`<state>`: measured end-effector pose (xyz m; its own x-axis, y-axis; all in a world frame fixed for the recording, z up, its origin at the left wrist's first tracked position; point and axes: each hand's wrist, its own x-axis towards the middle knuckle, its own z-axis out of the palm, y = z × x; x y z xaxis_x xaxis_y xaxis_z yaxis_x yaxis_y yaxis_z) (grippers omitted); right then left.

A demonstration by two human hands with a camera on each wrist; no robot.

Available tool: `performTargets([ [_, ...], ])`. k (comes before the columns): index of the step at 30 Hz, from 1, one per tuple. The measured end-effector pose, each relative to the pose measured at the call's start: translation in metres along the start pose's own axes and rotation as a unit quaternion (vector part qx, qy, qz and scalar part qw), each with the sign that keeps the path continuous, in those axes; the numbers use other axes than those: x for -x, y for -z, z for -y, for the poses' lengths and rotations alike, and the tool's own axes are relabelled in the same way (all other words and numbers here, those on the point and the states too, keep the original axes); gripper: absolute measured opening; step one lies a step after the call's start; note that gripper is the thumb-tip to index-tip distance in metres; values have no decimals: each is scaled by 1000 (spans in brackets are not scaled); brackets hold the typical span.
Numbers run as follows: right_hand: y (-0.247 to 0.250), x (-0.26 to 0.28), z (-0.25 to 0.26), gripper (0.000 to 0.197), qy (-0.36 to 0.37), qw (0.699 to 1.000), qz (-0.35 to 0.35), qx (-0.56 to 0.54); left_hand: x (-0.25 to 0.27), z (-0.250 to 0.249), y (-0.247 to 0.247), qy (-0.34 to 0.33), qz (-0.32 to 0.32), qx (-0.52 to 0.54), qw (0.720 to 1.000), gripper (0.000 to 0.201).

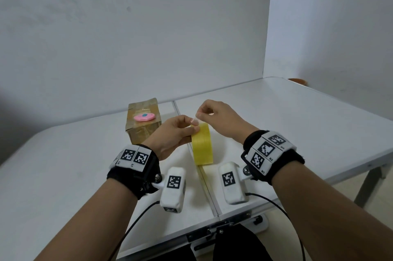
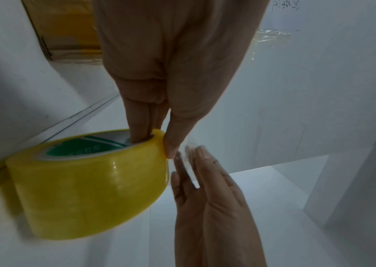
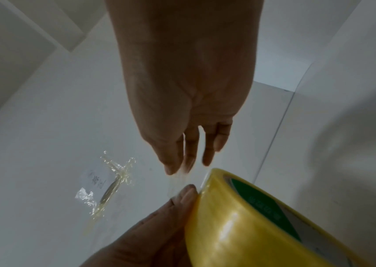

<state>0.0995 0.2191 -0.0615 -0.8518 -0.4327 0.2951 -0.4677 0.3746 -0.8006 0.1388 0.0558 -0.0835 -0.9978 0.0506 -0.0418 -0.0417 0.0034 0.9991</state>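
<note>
Tape roll (image 1: 202,146) stood on its rim on the white surface (image 1: 287,124), over the centre seam and well in from the near edge. Cardboard box (image 1: 143,131) sat just behind the left hand (image 1: 170,135), with a pink item (image 1: 144,117) on top. Bare surface ran rightward to the far edge.

Left hand gripped the roll, fingers hooked into the core and thumb on the outer band. Right hand (image 1: 221,119) was raised just above the roll's top, thumb and forefinger pinching the loose clear end (image 1: 194,121).
</note>
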Motion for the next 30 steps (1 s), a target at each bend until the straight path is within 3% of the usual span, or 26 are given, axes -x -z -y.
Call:
performTargets([
  [7, -2, 3, -7, 18, -45, 995, 30, -81, 3, -2, -1, 3, -13, -4, 1000, 11],
  [10, -4, 8, -16, 23, -26, 996, 22, -79, 4, -3, -1, -20, -41, -100, 994, 4],
  [13, -5, 11, -21, 42, -14, 994, 14, -105, 5, -5, -1, -79, -125, -220, 964, 11],
  [15, -5, 10, -22, 48, -17, 993, 4, -117, 3, -6, -1, -105, -132, -232, 958, 15],
  [19, -8, 8, -27, 31, -50, 990, -21, -131, 4, -3, -2, -104, -117, -175, 972, 11],
  [23, -12, 8, -29, 12, -38, 990, -54, -124, 2, -1, 1, -112, -130, -164, 971, 18],
  [30, -11, 7, -28, 3, -29, 991, -47, -125, 3, -4, 2, -115, -136, -108, 978, 22],
])
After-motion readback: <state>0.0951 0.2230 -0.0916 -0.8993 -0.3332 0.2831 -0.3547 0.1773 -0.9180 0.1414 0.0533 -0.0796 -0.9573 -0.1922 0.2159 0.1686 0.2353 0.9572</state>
